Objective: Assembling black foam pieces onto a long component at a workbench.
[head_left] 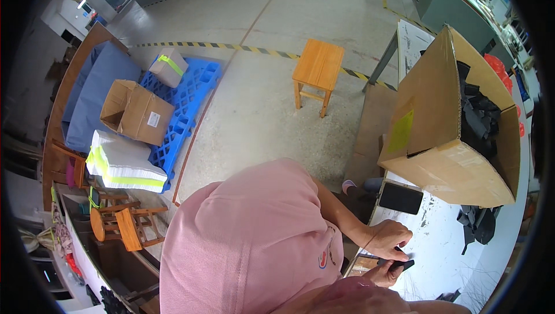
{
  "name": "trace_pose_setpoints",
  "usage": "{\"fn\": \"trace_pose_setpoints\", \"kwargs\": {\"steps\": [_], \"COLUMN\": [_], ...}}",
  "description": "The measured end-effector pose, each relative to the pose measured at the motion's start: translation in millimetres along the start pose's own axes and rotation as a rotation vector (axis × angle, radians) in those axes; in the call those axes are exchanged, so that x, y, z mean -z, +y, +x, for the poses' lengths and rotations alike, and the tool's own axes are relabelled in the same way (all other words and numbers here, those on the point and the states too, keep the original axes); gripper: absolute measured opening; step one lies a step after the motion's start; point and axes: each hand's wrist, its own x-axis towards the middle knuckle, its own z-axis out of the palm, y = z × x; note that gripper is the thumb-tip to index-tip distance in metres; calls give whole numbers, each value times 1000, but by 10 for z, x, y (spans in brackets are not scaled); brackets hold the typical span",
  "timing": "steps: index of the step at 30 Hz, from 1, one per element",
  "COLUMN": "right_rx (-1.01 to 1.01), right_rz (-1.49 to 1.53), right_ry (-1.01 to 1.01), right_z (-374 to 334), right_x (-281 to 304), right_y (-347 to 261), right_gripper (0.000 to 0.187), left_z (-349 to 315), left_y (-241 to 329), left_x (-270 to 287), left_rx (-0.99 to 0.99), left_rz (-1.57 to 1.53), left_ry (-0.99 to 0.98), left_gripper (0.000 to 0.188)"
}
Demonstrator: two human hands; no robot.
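My left hand (390, 239) is bent over the white worktable (430, 250), its fingers pinched at a small black piece (409, 265) that looks like fabric. Just below it, my right hand (383, 272) is closed on the same piece from the near side. The fingertips of both hands almost meet, and the exact kind of piece is too small to tell. A phone with a dark screen (400, 198) lies on the table beyond my left hand. Dark fabric pieces (478, 224) hang below the large carton and rest on the tabletop.
A large open carton (428, 100) full of black fabric stands on the table. Behind it is a wooden stool (319, 64). At the left, a blue pallet (199, 82) bears an open carton (139, 111) and a white stack (124, 161). Wooden chairs (130, 227) stand nearer.
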Motion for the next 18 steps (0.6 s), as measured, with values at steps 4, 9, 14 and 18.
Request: {"fn": "trace_pose_setpoints", "kwargs": {"steps": [4,9,14,18], "right_rx": [46,128,230,306], "right_rz": [-31,-199,-382,-447], "right_ry": [-88,-80,-84,-56], "right_z": [9,15,2,-7], "right_x": [20,2,-40,-78], "right_y": [0,-19,-172,-208], "right_gripper": [15,15,18,24], "left_z": [-33,-9,4,56], "left_y": [-81,8,5,-142], "left_x": [-15,44,65,-23], "left_rx": [-66,86,191,152], "left_rz": [108,1,-5,-105], "left_ry": [142,54,26,48], "left_gripper": [31,32,34,30]}}
